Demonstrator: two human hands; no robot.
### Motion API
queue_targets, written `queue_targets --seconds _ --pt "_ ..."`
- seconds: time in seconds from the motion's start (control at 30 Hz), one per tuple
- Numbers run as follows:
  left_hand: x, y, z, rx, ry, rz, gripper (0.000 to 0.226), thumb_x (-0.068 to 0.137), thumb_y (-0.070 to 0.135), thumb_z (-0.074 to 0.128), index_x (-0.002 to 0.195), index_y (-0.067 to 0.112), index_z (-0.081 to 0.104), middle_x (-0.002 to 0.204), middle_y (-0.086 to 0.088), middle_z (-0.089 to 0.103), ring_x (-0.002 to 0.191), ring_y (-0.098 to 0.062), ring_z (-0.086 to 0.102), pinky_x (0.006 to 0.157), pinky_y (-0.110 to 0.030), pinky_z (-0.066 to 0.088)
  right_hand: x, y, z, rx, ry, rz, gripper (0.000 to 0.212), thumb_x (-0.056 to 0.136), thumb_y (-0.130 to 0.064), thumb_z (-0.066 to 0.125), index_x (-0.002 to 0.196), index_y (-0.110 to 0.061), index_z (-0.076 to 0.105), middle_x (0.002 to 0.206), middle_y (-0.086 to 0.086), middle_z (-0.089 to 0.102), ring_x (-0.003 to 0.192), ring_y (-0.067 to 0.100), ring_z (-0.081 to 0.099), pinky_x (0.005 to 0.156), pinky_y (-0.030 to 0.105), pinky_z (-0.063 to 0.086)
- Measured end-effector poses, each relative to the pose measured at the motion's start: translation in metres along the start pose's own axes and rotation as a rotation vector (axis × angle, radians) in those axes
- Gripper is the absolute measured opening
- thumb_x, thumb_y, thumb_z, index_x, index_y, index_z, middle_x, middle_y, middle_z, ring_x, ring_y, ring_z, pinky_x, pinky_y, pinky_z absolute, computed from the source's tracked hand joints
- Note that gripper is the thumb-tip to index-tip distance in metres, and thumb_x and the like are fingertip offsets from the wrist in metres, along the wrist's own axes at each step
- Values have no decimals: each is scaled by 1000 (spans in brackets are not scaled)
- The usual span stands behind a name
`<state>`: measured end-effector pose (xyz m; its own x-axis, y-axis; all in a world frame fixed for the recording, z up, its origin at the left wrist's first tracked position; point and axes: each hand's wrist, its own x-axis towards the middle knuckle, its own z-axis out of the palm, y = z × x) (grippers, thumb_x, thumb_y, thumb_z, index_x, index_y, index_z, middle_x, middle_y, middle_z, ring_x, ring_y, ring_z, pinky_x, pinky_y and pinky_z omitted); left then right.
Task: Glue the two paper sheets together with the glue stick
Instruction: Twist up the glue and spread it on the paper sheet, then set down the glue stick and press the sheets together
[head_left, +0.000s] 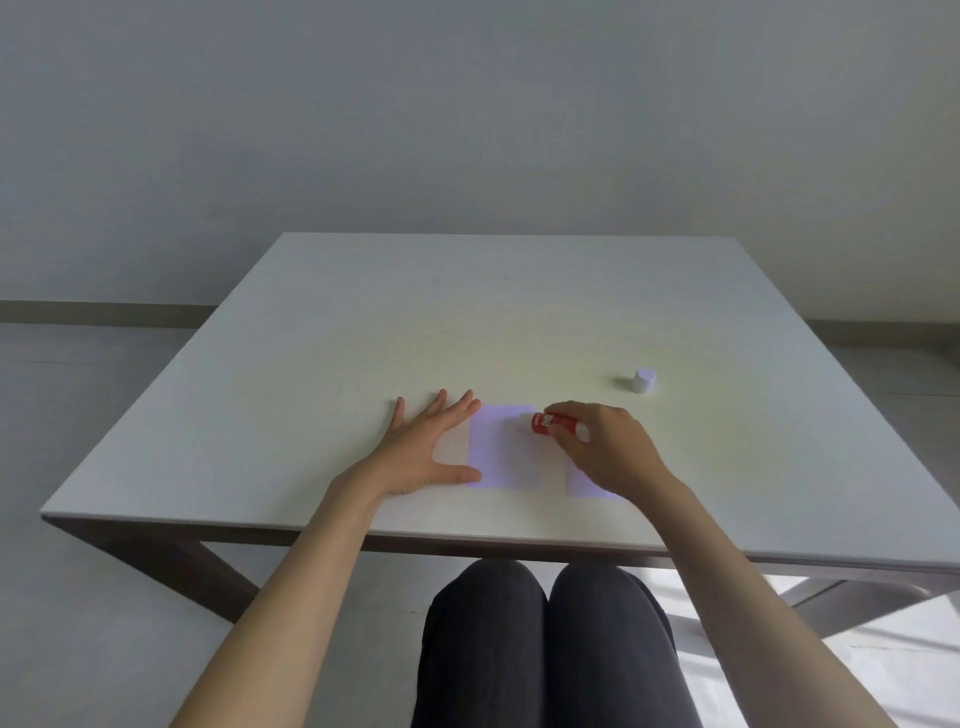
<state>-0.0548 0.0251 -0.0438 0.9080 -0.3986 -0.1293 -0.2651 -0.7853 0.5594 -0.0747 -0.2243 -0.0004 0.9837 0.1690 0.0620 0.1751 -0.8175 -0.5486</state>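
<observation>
Two pale lilac paper sheets lie side by side near the table's front edge: the left sheet (501, 449) and the right sheet (584, 483), which my right hand mostly covers. My right hand (608, 447) is shut on a red glue stick (545, 422), its tip pointing left onto the upper right part of the left sheet. My left hand (431, 447) lies flat with fingers spread, fingertips and thumb pressing the left sheet's left edge.
The glue stick's white cap (644, 380) stands upright on the white table (363, 338), back and right of my hands. The table's front edge runs just below the sheets. My knees in dark trousers (545, 644) sit under it.
</observation>
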Motion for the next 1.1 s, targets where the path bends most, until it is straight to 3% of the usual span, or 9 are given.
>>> queue_targets --seconds 0.2,0.3,0.47,0.63,0.7,0.8,0.97,1.03,1.1 --pt "-2 2 0 49 -4 5 89 79 57 59 149 40 6 157 23 1 145 -1 -12 113 -40 -22 -31 1 -3 129 33 5 23 91 -36 52 108 -30 66 87 -6 69 80 16 61 67 22 47" --pt "-4 3 0 66 -2 11 92 79 58 58 149 40 0 157 22 1 145 -3 -13 114 -42 -21 -38 1 -19 572 85 89 20 92 -32 55 105 -29 70 70 -11 60 59 4 51 57 10 40" --pt "-10 15 -9 -161 57 5 82 88 42 58 150 36 4 147 35 1 145 0 0 116 -40 -18 -34 -8 -30 1497 -48 430 19 93 -30 52 90 -13 62 59 -2 45 50 14 46 60 27 36" --pt "-16 65 -11 -659 350 -5 44 85 33 64 128 27 57 126 20 61 120 6 52 109 -23 36 -29 -31 2 1699 -214 490 21 90 -36 55 89 -16 62 59 -2 54 53 14 50 64 27 36" --pt "-16 84 -5 -762 378 -36 29 81 34 68 109 29 70 106 14 73 106 2 64 92 -19 48 -30 -41 15 1677 -255 490 22 91 -36 53 89 -16 63 62 -2 56 57 15 50 65 27 38" --pt "-17 90 1 -826 435 -65 8 74 30 73 81 32 77 87 10 77 88 -2 70 82 -19 46 -34 -48 26 1496 -214 443 27 92 -35 52 88 -13 67 68 1 60 57 17 54 60 26 43" --pt "-2 75 -29 -729 647 -146 14 70 22 78 67 34 72 73 12 74 70 4 68 75 -16 50 -40 -49 35 771 132 261 25 90 -32 58 109 -18 65 109 -3 65 75 12 63 68 17 45" --pt "10 68 -52 -569 761 -190 11 70 28 76 65 34 69 69 18 69 62 18 61 62 -3 43 -42 -49 40 554 178 121 34 88 -31 60 119 -17 61 121 -3 57 83 10 60 70 13 43" --pt "21 60 -67 -464 799 -251 6 72 32 71 68 29 68 66 18 69 62 20 58 57 -5 40 -45 -49 47 344 146 0 41 88 -34 59 127 -19 56 130 -2 49 97 15 58 82 21 44"
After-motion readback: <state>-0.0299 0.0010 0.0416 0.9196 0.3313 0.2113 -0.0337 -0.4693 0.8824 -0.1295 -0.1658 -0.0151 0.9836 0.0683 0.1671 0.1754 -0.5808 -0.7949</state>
